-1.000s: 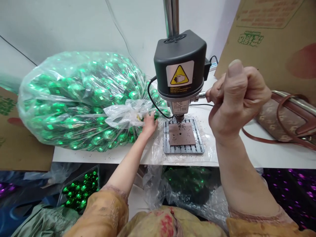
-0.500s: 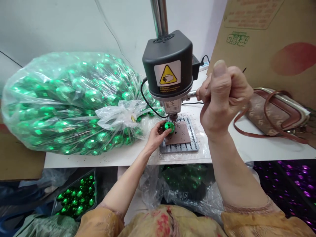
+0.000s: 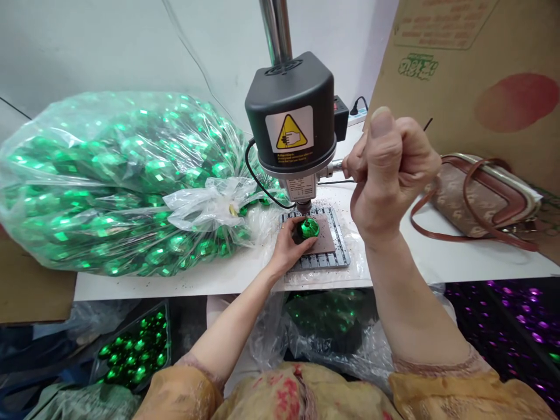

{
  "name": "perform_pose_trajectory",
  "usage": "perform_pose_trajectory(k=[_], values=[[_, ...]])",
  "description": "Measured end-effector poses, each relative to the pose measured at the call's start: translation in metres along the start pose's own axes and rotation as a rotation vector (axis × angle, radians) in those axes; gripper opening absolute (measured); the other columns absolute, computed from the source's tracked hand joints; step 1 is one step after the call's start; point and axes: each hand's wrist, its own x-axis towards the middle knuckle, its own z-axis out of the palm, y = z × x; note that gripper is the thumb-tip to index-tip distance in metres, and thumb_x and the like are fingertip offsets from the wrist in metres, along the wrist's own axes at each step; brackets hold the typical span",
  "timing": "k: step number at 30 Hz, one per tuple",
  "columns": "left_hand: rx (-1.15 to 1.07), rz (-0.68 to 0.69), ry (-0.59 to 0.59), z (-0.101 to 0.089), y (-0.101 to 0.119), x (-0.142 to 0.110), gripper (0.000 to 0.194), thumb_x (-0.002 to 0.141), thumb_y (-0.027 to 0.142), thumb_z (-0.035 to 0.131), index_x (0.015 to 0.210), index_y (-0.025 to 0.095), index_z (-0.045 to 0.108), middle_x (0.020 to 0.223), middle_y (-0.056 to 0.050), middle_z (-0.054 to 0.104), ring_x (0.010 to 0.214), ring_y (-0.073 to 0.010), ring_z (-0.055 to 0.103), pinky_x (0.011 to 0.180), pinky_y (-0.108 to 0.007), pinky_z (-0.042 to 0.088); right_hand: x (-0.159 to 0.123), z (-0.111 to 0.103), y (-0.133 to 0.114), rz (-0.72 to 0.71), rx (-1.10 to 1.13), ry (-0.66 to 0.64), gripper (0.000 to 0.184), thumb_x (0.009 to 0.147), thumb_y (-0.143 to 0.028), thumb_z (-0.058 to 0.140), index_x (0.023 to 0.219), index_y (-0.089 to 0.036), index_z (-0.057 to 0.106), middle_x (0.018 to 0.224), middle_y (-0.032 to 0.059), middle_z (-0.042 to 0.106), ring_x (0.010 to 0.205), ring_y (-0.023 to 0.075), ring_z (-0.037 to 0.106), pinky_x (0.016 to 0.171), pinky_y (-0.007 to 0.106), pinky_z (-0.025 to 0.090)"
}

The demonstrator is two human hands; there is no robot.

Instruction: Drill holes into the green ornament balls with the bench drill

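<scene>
My left hand [image 3: 292, 248] grips a shiny green faceted ball [image 3: 310, 228] between thumb and fingers, over the brown pad on the machine's base plate [image 3: 343, 251]. The ball sits just under the chuck [image 3: 303, 206] of a black-headed bench drill press [image 3: 291, 111]; a dark opening shows in its top. Closed in a fist at the drill's right side, my right hand [image 3: 387, 175] is wrapped round the feed lever [image 3: 335, 167], whose metal shaft shows between the hand and the drill. Dark shavings are scattered over the plate and pad.
A big tied clear bag [image 3: 122, 181] of green balls fills the table's left side. At right lie a brown handbag [image 3: 481, 198] and a large cardboard sheet [image 3: 464, 76]. Below the table are a tray of green balls [image 3: 135, 350] and purple balls [image 3: 516, 315].
My left hand has shifted the green ball rightward, from the pad's left edge to beneath the chuck. My right hand stays on the lever. The whole view has slid slightly left.
</scene>
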Motion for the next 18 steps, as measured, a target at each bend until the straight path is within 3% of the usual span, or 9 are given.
perform_pose_trajectory(k=[9, 18], values=[[-0.055, -0.007, -0.025, 0.004, -0.005, -0.002, 0.055, 0.077, 0.034, 0.086, 0.124, 0.019, 0.062, 0.121, -0.011, 0.068, 0.115, -0.028, 0.066, 0.104, -0.045, 0.052, -0.014, -0.005, 0.006, -0.076, 0.056, 0.008, 0.056, 0.092, -0.04, 0.061, 0.059, -0.019, 0.021, 0.048, -0.0053, 0.025, 0.044, 0.0041, 0.029, 0.047, 0.027, 0.026], [-0.034, 0.015, -0.02, 0.004, -0.006, -0.002, 0.055, 0.078, 0.038, 0.086, 0.125, 0.021, 0.061, 0.122, -0.011, 0.068, 0.117, -0.0286, 0.064, 0.105, -0.046, 0.05, -0.025, -0.012, 0.015, -0.16, 0.096, 0.024, 0.052, 0.091, -0.031, 0.06, 0.057, -0.018, 0.023, 0.047, -0.0063, 0.024, 0.043, 0.0037, 0.028, 0.046, 0.027, 0.027]])
